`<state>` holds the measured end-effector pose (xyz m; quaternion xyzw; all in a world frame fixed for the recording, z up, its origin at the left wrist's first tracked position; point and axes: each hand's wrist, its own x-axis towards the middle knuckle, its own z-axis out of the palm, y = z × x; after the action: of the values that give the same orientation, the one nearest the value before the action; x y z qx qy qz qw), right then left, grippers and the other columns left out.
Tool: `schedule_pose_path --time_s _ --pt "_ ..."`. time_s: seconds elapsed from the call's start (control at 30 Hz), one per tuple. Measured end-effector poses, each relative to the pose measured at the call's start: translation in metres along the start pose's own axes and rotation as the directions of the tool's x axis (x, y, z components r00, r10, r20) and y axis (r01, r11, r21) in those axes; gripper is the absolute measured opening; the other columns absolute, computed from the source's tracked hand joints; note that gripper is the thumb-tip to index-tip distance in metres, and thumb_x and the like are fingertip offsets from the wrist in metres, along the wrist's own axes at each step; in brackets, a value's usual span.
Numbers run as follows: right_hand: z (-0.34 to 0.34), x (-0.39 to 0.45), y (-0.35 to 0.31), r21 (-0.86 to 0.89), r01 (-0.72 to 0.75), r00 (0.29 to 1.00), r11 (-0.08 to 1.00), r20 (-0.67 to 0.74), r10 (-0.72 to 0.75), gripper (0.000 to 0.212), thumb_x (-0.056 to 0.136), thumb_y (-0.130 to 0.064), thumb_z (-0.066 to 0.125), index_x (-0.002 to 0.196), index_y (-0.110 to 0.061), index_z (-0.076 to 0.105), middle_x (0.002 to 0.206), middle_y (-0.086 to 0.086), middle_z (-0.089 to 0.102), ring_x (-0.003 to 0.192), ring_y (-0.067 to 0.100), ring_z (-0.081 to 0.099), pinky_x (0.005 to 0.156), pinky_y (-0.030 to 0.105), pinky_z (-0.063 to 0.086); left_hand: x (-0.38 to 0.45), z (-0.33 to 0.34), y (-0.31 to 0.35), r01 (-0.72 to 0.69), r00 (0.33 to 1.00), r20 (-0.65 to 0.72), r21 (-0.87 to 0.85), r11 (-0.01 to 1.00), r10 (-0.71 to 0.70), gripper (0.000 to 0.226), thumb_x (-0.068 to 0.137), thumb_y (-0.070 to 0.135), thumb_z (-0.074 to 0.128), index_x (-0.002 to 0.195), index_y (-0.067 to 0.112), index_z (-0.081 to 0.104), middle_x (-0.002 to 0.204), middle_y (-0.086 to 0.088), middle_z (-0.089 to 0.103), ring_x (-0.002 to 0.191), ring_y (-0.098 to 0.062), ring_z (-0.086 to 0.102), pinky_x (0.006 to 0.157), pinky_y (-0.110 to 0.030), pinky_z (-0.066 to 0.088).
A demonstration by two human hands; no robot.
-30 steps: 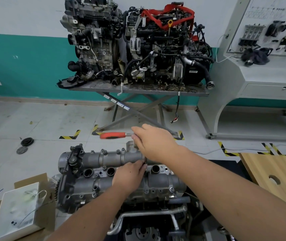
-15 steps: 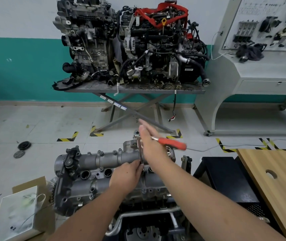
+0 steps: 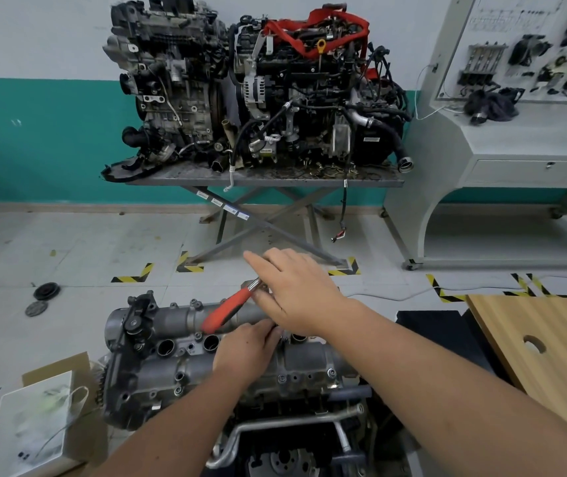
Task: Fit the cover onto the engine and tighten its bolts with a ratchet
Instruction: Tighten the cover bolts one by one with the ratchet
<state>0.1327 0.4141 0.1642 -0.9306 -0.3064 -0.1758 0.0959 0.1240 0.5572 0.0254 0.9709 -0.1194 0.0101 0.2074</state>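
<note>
While the cover (image 3: 185, 359) sits on the engine (image 3: 296, 452) down in front, both hands are over its middle. The right hand (image 3: 297, 294) lies over the head end of the ratchet (image 3: 228, 309), fingers (image 3: 258, 261) stretched out fairly straight, forefinger pointing away toward the far wall. Exactly how it has hold of the tool is hidden under the palm, so I cannot tell the grip. The red handle sticks out low and to the left, slanting across the cover's back edge. The left hand (image 3: 244, 352) is tucked just under the right, its fingers (image 3: 268, 330) curled and pinching something small at the drive end; what it is, too hidden to say. Bolts (image 3: 282, 377) dot the cover's near flange. To the left, a white box (image 3: 31, 432) on cardboard. To the right, a wooden surface (image 3: 550, 346). Beyond, two engines on a stand (image 3: 265, 177).
</note>
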Motion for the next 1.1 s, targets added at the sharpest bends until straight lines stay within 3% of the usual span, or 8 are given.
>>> schedule_pose_path --time_s 0.33,0.5,0.6,0.67,0.77,0.87,0.97,1.1 --pt "-0.010 0.010 -0.005 0.035 0.138 0.976 0.990 0.164 -0.142 0.047 0.105 -0.038 0.038 0.148 -0.020 0.040 0.118 0.004 0.054 0.101 0.024 0.051 0.080 0.036 0.037 -0.001 -0.002 0.001 0.015 1.000 0.009 0.021 1.000 -0.015 0.043 0.102 0.056 0.024 0.102 0.031 0.059 0.084 -0.001 0.068 0.080 -0.026 0.066 0.064 -0.039 0.052" --pt "-0.016 0.026 -0.020 -0.024 -0.382 0.908 0.924 0.174 0.381 0.024 0.101 -0.033 0.040 0.101 -0.017 0.057 0.082 0.003 0.057 0.081 0.029 0.062 0.062 0.034 0.033 -0.001 -0.002 0.000 -0.023 1.000 -0.003 -0.007 1.000 0.023 0.038 0.104 0.054 0.031 0.104 0.031 0.060 0.086 0.002 0.068 0.086 -0.022 0.064 0.066 -0.040 0.053" --pt "-0.020 0.031 -0.021 0.654 -0.729 0.628 0.203 0.520 0.579 0.010 0.093 -0.013 0.051 0.083 -0.010 0.054 0.069 0.008 0.069 0.064 0.020 0.067 0.064 0.032 0.050 -0.002 -0.001 0.000 -0.023 1.000 -0.010 0.004 1.000 0.023 0.037 0.104 0.054 0.032 0.104 0.030 0.060 0.087 0.000 0.068 0.088 -0.022 0.064 0.067 -0.039 0.053" --pt "-0.020 0.025 -0.025 0.733 -0.561 0.578 -0.384 0.679 0.452 0.014 0.093 -0.006 0.056 0.080 -0.006 0.061 0.068 0.009 0.070 0.068 0.018 0.070 0.072 0.031 0.055 -0.002 -0.002 0.002 -0.019 1.000 0.000 0.014 1.000 0.019 0.037 0.104 0.054 0.032 0.102 0.029 0.059 0.087 -0.001 0.067 0.088 -0.024 0.064 0.067 -0.039 0.052" --pt "-0.003 0.015 -0.028 0.776 -0.289 0.594 -0.560 0.604 0.531 0.017 0.097 -0.013 0.059 0.080 -0.010 0.063 0.084 0.010 0.071 0.093 0.028 0.063 0.091 0.042 0.048 -0.002 -0.006 0.004 -0.002 1.000 0.027 -0.007 1.000 0.002 0.038 0.104 0.054 0.030 0.097 0.028 0.056 0.080 0.002 0.063 0.082 -0.025 0.064 0.065 -0.039 0.052" --pt "0.009 0.009 -0.035 0.915 -0.301 0.578 -0.268 0.399 0.712 0.011 0.100 -0.031 0.057 0.094 -0.029 0.066 0.099 -0.004 0.072 0.109 0.023 0.065 0.105 0.047 0.047 -0.002 -0.006 0.004 -0.008 1.000 0.026 -0.022 1.000 0.009 0.036 0.103 0.053 0.030 0.094 0.028 0.055 0.083 0.002 0.066 0.083 -0.023 0.063 0.064 -0.038 0.050" --pt "0.020 0.002 -0.046 0.927 -0.259 0.760 0.270 0.024 0.650 0.023 0.102 -0.037 0.049 0.117 -0.045 0.065 0.134 -0.022 0.055 0.124 -0.010 0.048 0.110 0.027 0.042 -0.003 -0.007 0.003 0.016 0.999 0.037 0.000 1.000 -0.016 0.031 0.103 0.044 0.036 0.089 0.025 0.056 0.089 -0.003 0.069 0.085 -0.028 0.065 0.063 -0.038 0.046" --pt "0.035 0.001 -0.029 0.364 -0.035 0.883 0.931 -0.425 0.199 0.041 0.086 0.002 0.064 0.123 -0.014 0.070 0.139 0.011 0.057 0.123 0.029 0.056 0.091 0.040 0.050 -0.002 -0.007 0.006 0.077 0.997 0.044 -0.154 0.985 -0.071 0.029 0.106 0.025 0.041 0.117 0.012 0.065 0.114 -0.010 0.070 0.092 -0.022 0.065 0.069 -0.021 0.044"
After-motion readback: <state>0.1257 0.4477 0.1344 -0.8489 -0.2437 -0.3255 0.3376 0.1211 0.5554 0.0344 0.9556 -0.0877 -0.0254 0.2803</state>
